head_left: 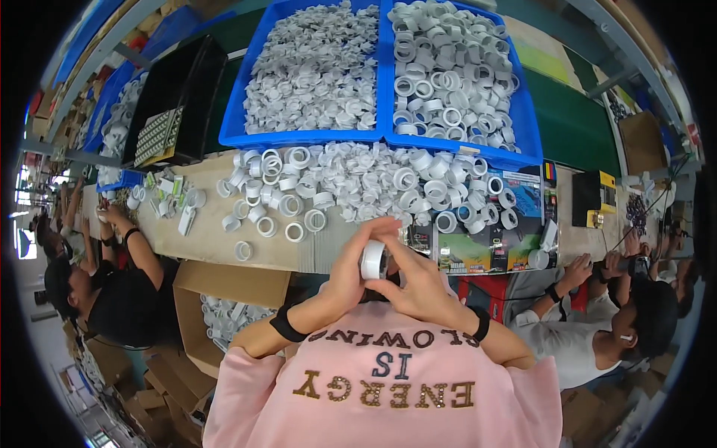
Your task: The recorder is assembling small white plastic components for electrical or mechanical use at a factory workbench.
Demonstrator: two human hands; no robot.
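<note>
My left hand [348, 270] and my right hand [420, 282] pinch one white ring [371, 263] between them, in the middle of the frame. It looks light, hard and smooth, so I think it could slip. Its round outside seems best to hold.

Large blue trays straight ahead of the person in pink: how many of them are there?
2, side by side. The left tray holds small, irregular white plastic pieces; the right tray holds white rings. Any beyond the picture's upper edge would be hidden.
</note>
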